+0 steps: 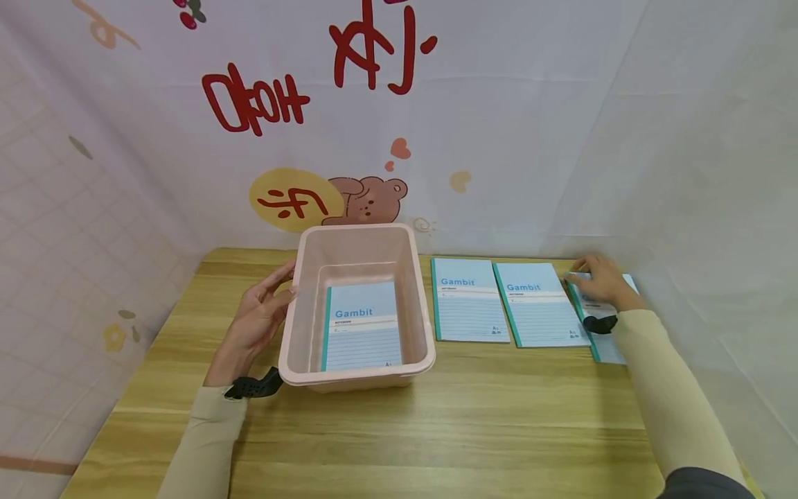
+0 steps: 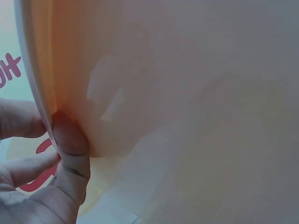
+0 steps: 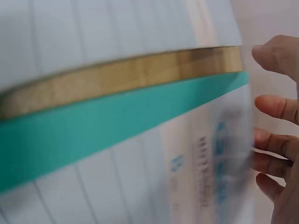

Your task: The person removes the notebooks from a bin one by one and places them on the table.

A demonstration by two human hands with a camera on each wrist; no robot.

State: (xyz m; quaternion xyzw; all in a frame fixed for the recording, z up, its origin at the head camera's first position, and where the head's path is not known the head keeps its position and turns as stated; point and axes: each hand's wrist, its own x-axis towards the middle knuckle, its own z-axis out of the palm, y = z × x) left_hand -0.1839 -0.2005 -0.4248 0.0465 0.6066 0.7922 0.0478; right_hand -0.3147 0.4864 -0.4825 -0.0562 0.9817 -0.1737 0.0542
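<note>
A pink plastic bin point(image 1: 358, 379) stands on the table with a light-blue Gambit notebook point(image 1: 363, 326) lying inside it. My left hand point(image 1: 258, 315) pinches the bin's left rim between thumb and fingers, as the left wrist view shows up close. At the far right, my right hand point(image 1: 601, 281) is over the top end of another Gambit notebook point(image 1: 607, 346) and partly hides it. In the right wrist view the right hand's fingers point(image 3: 275, 105) are spread at that notebook's top edge, not closed round it. Motion blurs the notebook there.
Two more Gambit notebooks, a left one point(image 1: 470, 301) and a right one point(image 1: 541, 305), lie side by side between the bin and the right hand. The wooden table point(image 1: 449, 430) ends at a printed cloth backdrop point(image 1: 517, 125), with white cloth close on the right side.
</note>
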